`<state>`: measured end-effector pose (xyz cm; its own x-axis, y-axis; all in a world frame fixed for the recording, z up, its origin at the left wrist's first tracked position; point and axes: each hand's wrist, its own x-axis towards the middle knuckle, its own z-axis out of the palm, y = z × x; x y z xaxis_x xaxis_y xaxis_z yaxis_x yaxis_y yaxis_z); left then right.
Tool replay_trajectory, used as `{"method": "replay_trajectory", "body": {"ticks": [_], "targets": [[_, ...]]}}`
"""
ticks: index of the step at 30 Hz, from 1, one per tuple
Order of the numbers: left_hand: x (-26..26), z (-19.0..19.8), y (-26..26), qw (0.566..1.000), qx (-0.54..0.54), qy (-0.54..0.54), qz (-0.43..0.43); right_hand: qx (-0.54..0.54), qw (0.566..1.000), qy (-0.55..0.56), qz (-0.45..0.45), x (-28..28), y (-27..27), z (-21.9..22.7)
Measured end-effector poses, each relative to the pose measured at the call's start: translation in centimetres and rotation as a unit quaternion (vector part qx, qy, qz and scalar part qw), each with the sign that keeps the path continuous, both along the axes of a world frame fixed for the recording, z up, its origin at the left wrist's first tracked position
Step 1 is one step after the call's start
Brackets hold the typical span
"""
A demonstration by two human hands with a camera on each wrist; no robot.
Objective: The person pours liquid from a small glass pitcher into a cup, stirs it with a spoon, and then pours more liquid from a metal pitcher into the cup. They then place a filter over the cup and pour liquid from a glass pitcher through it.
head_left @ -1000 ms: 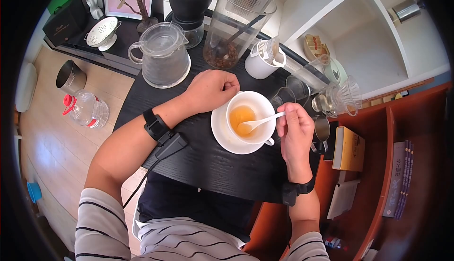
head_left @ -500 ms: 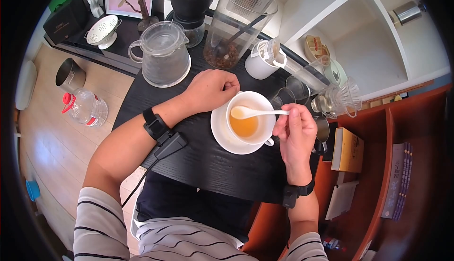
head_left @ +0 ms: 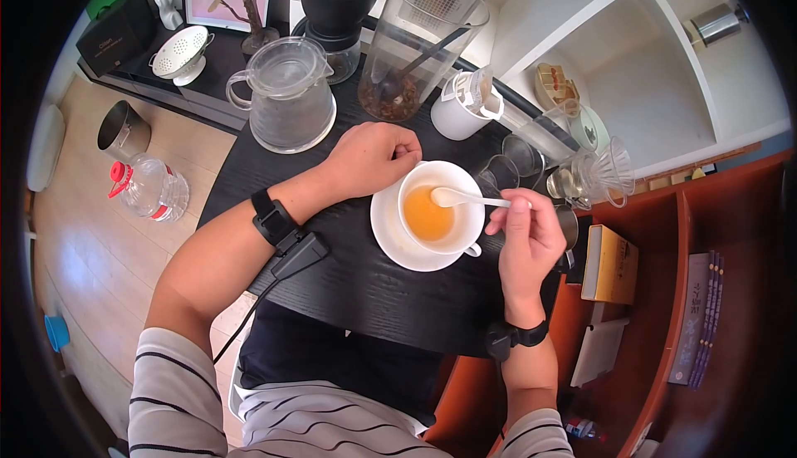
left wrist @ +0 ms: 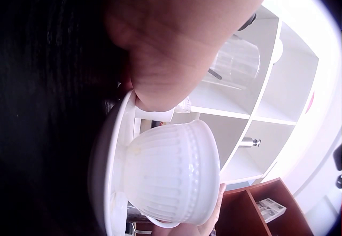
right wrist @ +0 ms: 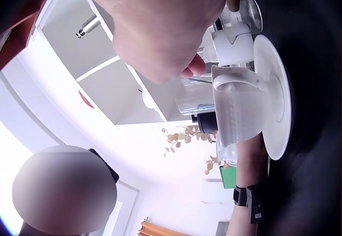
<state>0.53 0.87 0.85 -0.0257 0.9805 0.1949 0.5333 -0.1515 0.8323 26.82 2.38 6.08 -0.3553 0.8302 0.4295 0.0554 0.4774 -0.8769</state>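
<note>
A white cup [head_left: 463, 240] of amber liquid stands on a white saucer [head_left: 388, 240] on the black table. My right hand [head_left: 530, 238] pinches the handle of a white spoon [head_left: 473, 200] between thumb and fingers, beside the cup's right side. The spoon's bowl is over the liquid, inside the cup's mouth. My left hand [head_left: 374, 155] lies at the saucer's far edge with curled fingers. The left wrist view brings the left hand [left wrist: 165, 49] right against the saucer rim [left wrist: 120, 124], fingertips partly hidden. Ribbing runs down the cup [left wrist: 171, 172] there.
Beyond the left hand stand a glass pitcher [head_left: 290, 109], a coffee grinder [head_left: 339, 1] and a tall glass container [head_left: 390, 51]. A white mug [head_left: 457, 113] with a drip bag and several glass vessels line the far right edge. A bookshelf [head_left: 656, 292] flanks the right side.
The spoon's bowl moved from low in the liquid to the cup's far side, then rightward. My right hand has shifted slightly right with it. My left hand, cup and saucer stay put.
</note>
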Motion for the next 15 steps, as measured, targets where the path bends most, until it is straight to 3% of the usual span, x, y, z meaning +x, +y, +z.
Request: {"method": "replay_trajectory", "body": {"ticks": [10, 15], "targets": [[0.1, 0.2, -0.1, 1.000, -0.013, -0.020, 0.007, -0.211, 0.976, 0.042, 0.038, -0.4, 0.9, -0.4], [0.1, 0.1, -0.1, 1.000, -0.006, -0.015, 0.006, -0.237, 0.966, 0.094, 0.037, 0.0, 1.2, 0.1]]}}
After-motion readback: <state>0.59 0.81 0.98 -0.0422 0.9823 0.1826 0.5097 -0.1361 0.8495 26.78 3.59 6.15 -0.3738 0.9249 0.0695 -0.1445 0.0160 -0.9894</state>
